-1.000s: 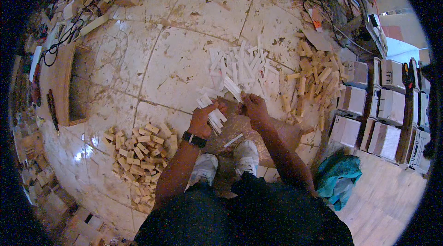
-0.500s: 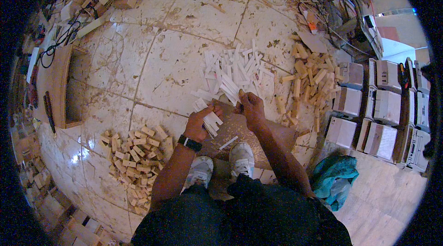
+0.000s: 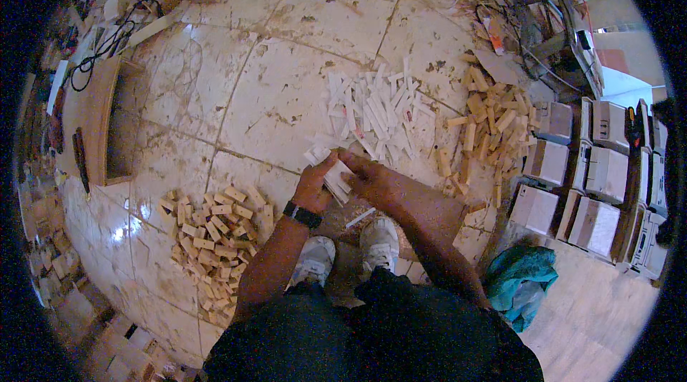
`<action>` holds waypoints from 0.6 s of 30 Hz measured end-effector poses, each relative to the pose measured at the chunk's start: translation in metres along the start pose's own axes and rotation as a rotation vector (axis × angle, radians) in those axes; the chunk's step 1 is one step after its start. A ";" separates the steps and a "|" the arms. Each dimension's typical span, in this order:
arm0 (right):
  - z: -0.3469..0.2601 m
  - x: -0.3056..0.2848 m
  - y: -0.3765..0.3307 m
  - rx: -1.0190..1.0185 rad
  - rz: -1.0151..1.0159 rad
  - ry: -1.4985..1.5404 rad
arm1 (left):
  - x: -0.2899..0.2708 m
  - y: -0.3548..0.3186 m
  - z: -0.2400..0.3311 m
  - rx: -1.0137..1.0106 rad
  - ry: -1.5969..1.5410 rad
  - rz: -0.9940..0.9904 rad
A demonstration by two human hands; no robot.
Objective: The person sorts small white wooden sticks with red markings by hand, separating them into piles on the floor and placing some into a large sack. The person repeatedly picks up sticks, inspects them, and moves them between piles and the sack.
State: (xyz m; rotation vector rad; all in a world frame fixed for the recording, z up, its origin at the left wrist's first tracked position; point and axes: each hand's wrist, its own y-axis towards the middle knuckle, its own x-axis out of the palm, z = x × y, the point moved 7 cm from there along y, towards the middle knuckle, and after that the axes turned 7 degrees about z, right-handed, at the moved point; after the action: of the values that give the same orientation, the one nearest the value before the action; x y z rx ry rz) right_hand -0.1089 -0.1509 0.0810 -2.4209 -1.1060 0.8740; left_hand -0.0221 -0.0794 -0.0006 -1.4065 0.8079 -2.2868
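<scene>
My left hand (image 3: 315,183) is closed round a bundle of thin white strips (image 3: 338,183) above the board in front of my shoes; a dark watch is on that wrist. Against the bundle's right side, my right hand (image 3: 366,180) is closed, its fingers on the same white strips and partly hidden. Just beyond both hands, a loose pile of white strips (image 3: 378,113) lies criss-crossed on the tiles. One single strip (image 3: 360,217) rests on the brown board (image 3: 429,206) by my right shoe.
Small drilled wooden blocks (image 3: 215,228) are heaped at the left, and longer wooden pieces (image 3: 494,121) at the right. An open wooden box (image 3: 107,124) stands far left. Boxes (image 3: 551,163) line the right side near a teal cloth (image 3: 519,282).
My right hand has moved left and nearer, from the white pile to the bundle in my left hand, bringing several strips. The view has shifted slightly.
</scene>
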 end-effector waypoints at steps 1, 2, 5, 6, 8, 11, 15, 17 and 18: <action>-0.013 0.004 -0.004 -0.156 0.014 -0.104 | -0.005 0.000 -0.002 -0.016 0.017 0.063; -0.021 0.008 -0.009 -0.269 0.001 -0.231 | -0.011 0.000 -0.004 -0.034 0.022 0.143; -0.011 0.007 -0.012 -0.118 -0.005 -0.187 | -0.013 -0.001 -0.005 -0.054 -0.062 0.187; -0.008 0.006 -0.011 -0.074 -0.006 -0.132 | -0.012 -0.001 -0.003 -0.030 -0.039 0.192; 0.000 0.008 -0.009 0.011 -0.024 -0.028 | -0.007 -0.003 0.000 0.018 0.022 0.180; 0.010 0.011 -0.006 0.086 0.016 0.142 | 0.000 -0.010 0.010 0.161 0.222 0.171; 0.016 0.000 -0.002 -0.078 0.064 -0.072 | -0.003 -0.010 0.010 0.117 0.187 0.238; 0.019 -0.002 0.005 -0.162 0.000 -0.205 | -0.004 -0.009 0.011 0.125 0.283 0.221; 0.027 -0.012 0.011 -0.082 0.099 -0.280 | -0.007 -0.008 0.011 0.109 0.276 0.220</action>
State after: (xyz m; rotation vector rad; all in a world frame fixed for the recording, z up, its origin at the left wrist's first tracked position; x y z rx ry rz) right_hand -0.1271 -0.1660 0.0594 -2.4925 -1.1444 1.2539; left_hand -0.0088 -0.0727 0.0038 -0.9177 0.8551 -2.3398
